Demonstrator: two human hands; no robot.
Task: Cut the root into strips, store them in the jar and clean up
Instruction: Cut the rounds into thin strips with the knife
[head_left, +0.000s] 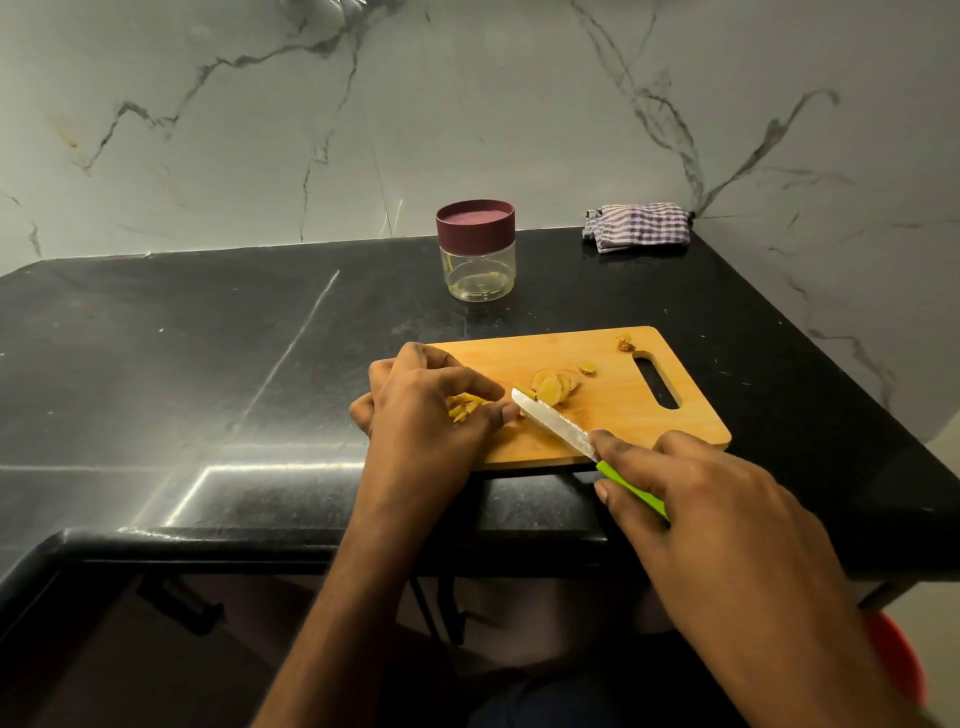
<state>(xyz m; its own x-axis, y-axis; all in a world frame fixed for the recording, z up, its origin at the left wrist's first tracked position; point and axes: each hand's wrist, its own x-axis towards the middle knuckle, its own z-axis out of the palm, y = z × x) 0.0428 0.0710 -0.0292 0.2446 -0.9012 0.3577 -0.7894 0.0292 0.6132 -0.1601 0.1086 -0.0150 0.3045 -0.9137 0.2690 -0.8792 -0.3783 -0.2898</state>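
Observation:
A wooden cutting board (618, 415) lies on the black counter. Pale yellow root slices (556, 385) lie overlapped near its middle, and a small root scrap (625, 343) sits by the handle slot. My left hand (426, 410) is curled over a small heap of cut root strips (464, 405) at the board's left end. My right hand (691, 493) grips the green handle of a knife (553, 422), forefinger along the blade; the tip touches the slices. A clear jar (477, 260) with a maroon lid stands closed behind the board.
A folded checked cloth (638, 227) lies at the back right of the black counter (208, 374), against the marble wall. The counter's right edge drops off just beyond the board. Something red (896, 660) shows on the floor at the lower right.

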